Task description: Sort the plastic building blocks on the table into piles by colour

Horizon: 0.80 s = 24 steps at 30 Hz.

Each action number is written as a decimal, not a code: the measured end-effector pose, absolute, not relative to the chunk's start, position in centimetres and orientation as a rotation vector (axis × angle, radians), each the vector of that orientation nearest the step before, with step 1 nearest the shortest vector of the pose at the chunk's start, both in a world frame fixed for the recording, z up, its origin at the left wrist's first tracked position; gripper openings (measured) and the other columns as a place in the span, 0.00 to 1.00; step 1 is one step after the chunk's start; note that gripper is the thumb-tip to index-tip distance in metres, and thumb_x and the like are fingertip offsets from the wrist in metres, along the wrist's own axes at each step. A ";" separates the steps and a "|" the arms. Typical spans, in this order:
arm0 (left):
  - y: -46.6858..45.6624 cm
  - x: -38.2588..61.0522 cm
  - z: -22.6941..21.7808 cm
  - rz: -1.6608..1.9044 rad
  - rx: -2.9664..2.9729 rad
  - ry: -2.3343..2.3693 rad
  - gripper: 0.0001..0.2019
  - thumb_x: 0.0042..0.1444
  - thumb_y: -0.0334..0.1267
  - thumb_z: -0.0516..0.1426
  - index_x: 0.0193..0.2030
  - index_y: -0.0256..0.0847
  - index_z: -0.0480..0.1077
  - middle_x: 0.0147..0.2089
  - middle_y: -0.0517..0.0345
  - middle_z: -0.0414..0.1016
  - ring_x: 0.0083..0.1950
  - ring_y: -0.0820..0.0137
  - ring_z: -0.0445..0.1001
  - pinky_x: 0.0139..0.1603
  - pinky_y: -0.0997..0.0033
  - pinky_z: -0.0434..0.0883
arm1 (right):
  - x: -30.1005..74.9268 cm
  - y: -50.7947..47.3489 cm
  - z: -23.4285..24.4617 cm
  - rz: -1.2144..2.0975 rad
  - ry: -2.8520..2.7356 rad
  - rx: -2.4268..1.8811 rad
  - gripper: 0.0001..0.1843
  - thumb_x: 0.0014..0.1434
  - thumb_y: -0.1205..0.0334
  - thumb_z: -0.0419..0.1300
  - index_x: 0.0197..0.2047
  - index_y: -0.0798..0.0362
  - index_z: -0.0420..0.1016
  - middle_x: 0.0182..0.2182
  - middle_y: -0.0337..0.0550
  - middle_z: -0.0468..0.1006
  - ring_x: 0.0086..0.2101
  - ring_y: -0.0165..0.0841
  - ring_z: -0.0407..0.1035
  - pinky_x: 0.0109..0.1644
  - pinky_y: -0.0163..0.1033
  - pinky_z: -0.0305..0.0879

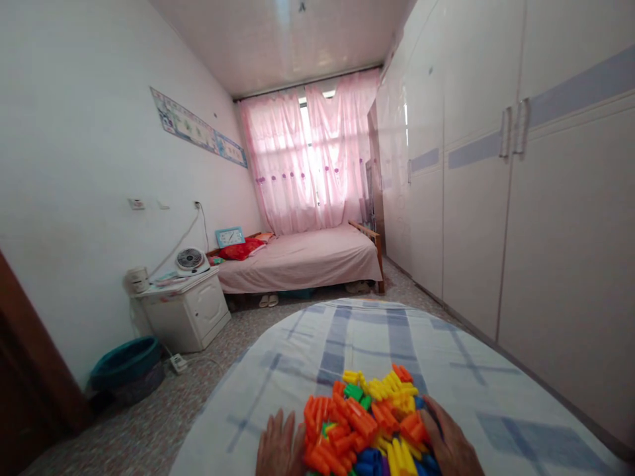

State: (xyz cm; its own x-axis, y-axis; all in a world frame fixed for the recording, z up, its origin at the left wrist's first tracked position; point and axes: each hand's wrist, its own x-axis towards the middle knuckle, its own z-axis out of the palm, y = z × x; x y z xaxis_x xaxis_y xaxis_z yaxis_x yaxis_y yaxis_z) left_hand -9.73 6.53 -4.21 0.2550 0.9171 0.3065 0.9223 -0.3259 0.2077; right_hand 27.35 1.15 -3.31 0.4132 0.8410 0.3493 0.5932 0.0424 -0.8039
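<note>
Plastic blocks [361, 418], one pile; left hand [280, 441] spread, grip unclosed; right hand [450, 441] touching pile, cannot tell grip.

no legible text or numbers

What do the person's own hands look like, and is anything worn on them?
The left hand and right hand are both bare: no gloves show, and no sleeves are in view. The picture's bottom edge cuts both off, leaving forearms unseen.
</note>
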 end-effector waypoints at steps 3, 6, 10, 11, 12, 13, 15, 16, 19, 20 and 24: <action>5.8 -6.4 -4.1 -0.718 -2.647 -1.896 0.18 0.55 0.40 0.53 0.52 0.48 0.72 0.62 0.54 0.66 0.65 0.56 0.61 0.64 0.50 0.59 | 25.6 1.2 -2.8 0.408 -1.228 -1.596 0.32 0.56 0.39 0.48 0.54 0.52 0.69 0.54 0.48 0.71 0.54 0.40 0.65 0.60 0.45 0.59; 4.9 -2.3 -2.2 -1.239 -2.614 -2.099 0.24 0.59 0.46 0.46 0.60 0.40 0.64 0.65 0.51 0.62 0.66 0.62 0.59 0.67 0.61 0.55 | 24.6 1.1 -2.3 0.442 -1.201 -1.534 0.32 0.55 0.39 0.50 0.55 0.52 0.68 0.57 0.49 0.69 0.57 0.41 0.61 0.63 0.45 0.54; 3.6 0.9 0.1 -1.762 -2.559 -2.145 0.26 0.59 0.50 0.48 0.60 0.37 0.63 0.62 0.48 0.65 0.63 0.64 0.62 0.65 0.63 0.57 | 23.4 0.7 -1.3 0.500 -1.184 -1.465 0.32 0.55 0.41 0.51 0.56 0.51 0.67 0.59 0.49 0.66 0.59 0.41 0.58 0.65 0.48 0.49; 3.3 1.3 0.6 -1.821 -2.552 -2.131 0.25 0.58 0.50 0.50 0.59 0.38 0.64 0.60 0.49 0.67 0.62 0.63 0.63 0.65 0.62 0.57 | 23.0 0.6 -0.9 0.517 -1.185 -1.449 0.32 0.55 0.41 0.51 0.56 0.53 0.67 0.59 0.50 0.66 0.59 0.41 0.57 0.65 0.49 0.49; 3.2 1.7 1.0 -1.874 -2.544 -2.113 0.24 0.57 0.50 0.51 0.57 0.39 0.65 0.59 0.49 0.69 0.61 0.62 0.64 0.65 0.60 0.58 | 22.6 0.4 -0.6 0.518 -1.182 -1.431 0.32 0.55 0.42 0.51 0.56 0.54 0.67 0.59 0.51 0.66 0.60 0.41 0.57 0.65 0.50 0.48; 3.1 2.0 1.4 -1.930 -2.535 -2.097 0.24 0.57 0.49 0.52 0.56 0.39 0.66 0.57 0.49 0.69 0.61 0.62 0.65 0.64 0.60 0.58 | 22.1 0.3 -0.3 0.533 -1.202 -1.410 0.32 0.55 0.43 0.52 0.57 0.53 0.67 0.59 0.50 0.65 0.60 0.41 0.56 0.65 0.50 0.47; 3.1 2.7 2.1 -2.017 -2.543 -2.067 0.23 0.57 0.48 0.53 0.56 0.38 0.67 0.56 0.48 0.70 0.59 0.62 0.66 0.62 0.60 0.60 | 21.4 0.2 0.2 0.568 -1.216 -1.392 0.32 0.54 0.44 0.53 0.57 0.53 0.67 0.59 0.50 0.65 0.60 0.40 0.55 0.66 0.49 0.46; 3.1 3.1 2.4 -2.038 -2.544 -2.055 0.22 0.57 0.47 0.54 0.55 0.37 0.67 0.55 0.48 0.71 0.58 0.62 0.67 0.62 0.60 0.61 | 21.2 0.1 0.5 0.586 -1.218 -1.386 0.32 0.55 0.44 0.53 0.58 0.53 0.66 0.60 0.50 0.64 0.60 0.40 0.55 0.66 0.49 0.46; 3.1 4.4 3.4 -2.014 -2.570 -1.963 0.19 0.56 0.43 0.55 0.52 0.38 0.70 0.54 0.49 0.71 0.58 0.62 0.66 0.62 0.58 0.60 | 20.8 0.0 0.9 0.633 -1.196 -1.366 0.33 0.55 0.44 0.52 0.59 0.54 0.65 0.60 0.50 0.63 0.61 0.38 0.54 0.66 0.47 0.45; 3.0 4.9 3.8 -1.992 -2.597 -1.903 0.17 0.56 0.41 0.55 0.51 0.39 0.70 0.54 0.49 0.71 0.58 0.62 0.66 0.63 0.58 0.60 | 20.7 0.0 1.1 0.655 -1.182 -1.353 0.33 0.56 0.43 0.52 0.59 0.53 0.64 0.60 0.50 0.63 0.61 0.38 0.54 0.66 0.47 0.45; 1.9 6.6 5.7 -1.916 -2.763 -1.609 0.13 0.57 0.38 0.54 0.49 0.41 0.72 0.53 0.51 0.70 0.58 0.64 0.66 0.62 0.58 0.61 | 20.7 0.0 1.2 0.800 -1.088 -1.254 0.34 0.57 0.39 0.49 0.60 0.51 0.65 0.61 0.47 0.62 0.61 0.37 0.53 0.67 0.47 0.43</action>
